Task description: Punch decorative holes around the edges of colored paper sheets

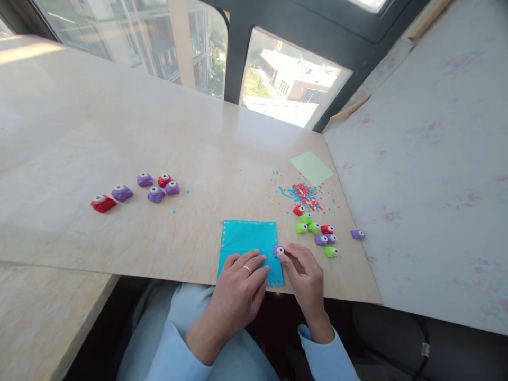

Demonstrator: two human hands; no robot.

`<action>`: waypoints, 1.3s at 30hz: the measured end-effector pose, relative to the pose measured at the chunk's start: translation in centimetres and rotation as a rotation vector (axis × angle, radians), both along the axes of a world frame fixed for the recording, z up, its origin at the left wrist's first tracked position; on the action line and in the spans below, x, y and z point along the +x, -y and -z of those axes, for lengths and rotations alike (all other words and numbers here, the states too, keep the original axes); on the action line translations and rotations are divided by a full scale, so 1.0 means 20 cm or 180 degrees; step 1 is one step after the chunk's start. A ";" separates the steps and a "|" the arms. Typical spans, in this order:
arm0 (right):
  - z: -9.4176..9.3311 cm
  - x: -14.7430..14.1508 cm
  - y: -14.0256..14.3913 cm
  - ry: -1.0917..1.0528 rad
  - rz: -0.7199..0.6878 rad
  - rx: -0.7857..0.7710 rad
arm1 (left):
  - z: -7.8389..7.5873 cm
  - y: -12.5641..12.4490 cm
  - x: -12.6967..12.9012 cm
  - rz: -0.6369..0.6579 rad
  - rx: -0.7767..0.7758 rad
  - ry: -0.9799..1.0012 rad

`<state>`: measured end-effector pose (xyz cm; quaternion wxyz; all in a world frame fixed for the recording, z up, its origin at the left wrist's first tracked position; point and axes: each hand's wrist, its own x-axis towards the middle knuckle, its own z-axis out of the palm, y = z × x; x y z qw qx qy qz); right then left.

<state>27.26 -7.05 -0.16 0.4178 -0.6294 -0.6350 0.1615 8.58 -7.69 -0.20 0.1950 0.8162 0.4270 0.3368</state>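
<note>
Punches (315, 230) crowd right hand (304, 275) (confetti (305, 194) beyond).

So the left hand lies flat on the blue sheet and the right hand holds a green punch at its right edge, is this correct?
Not quite. In the head view the punch is purple, not green. The left hand does lie flat on the blue sheet, and the right hand holds the punch at its right edge.

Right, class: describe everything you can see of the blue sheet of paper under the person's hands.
The blue sheet of paper is a thin turquoise rectangle lying flat at the near edge of the table. Rows of small punched holes run along its top, left, right and bottom borders. The left hand presses flat on its lower part. At its right edge sits a small purple punch, pinched by the right hand.
</note>
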 end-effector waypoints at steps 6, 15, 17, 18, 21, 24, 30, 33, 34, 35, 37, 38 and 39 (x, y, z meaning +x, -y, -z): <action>-0.01 -0.02 0.00 0.0052 0.0048 0.0065 | -0.02 0.00 0.01 0.0007 0.0025 -0.0063; 0.00 -0.02 -0.02 0.0000 0.0043 0.0102 | 0.01 -0.01 0.02 -0.0068 -0.0019 0.0045; 0.00 -0.02 -0.02 -0.0024 0.0021 0.0101 | 0.01 -0.01 0.01 -0.0045 -0.0050 0.0056; 0.00 -0.02 -0.02 -0.0046 0.0014 0.0100 | 0.01 -0.01 0.01 -0.0031 -0.0072 0.0064; 0.01 -0.02 -0.02 -0.0112 0.0010 0.0076 | 0.02 -0.02 0.01 0.0018 -0.0148 0.0079; 0.03 -0.01 -0.03 -0.0173 -0.0004 0.0021 | 0.02 -0.02 0.00 0.0038 -0.0205 0.0078; 0.03 0.01 -0.04 -0.0517 -0.0077 -0.0239 | 0.02 -0.02 0.01 -0.0011 -0.0232 0.0175; 0.00 0.04 -0.06 -0.0911 -0.0010 -0.0483 | 0.03 -0.03 0.02 -0.0165 -0.0363 0.0344; -0.02 0.05 -0.08 -0.1041 0.0029 -0.0530 | 0.03 -0.03 0.02 -0.0219 -0.0415 0.0408; -0.04 0.06 -0.10 -0.1137 0.0056 -0.0578 | 0.03 -0.03 0.02 -0.0260 -0.0461 0.0463; -0.09 0.09 -0.13 -0.1151 0.0037 -0.0755 | 0.02 -0.03 0.02 -0.0297 -0.0534 0.0533; -0.12 0.10 -0.16 -0.1073 -0.0041 -0.0908 | 0.01 -0.04 0.02 -0.0309 -0.0565 0.0552; -0.15 0.10 -0.18 -0.0956 -0.0154 -0.1065 | 0.01 -0.04 0.02 -0.0321 -0.0594 0.0564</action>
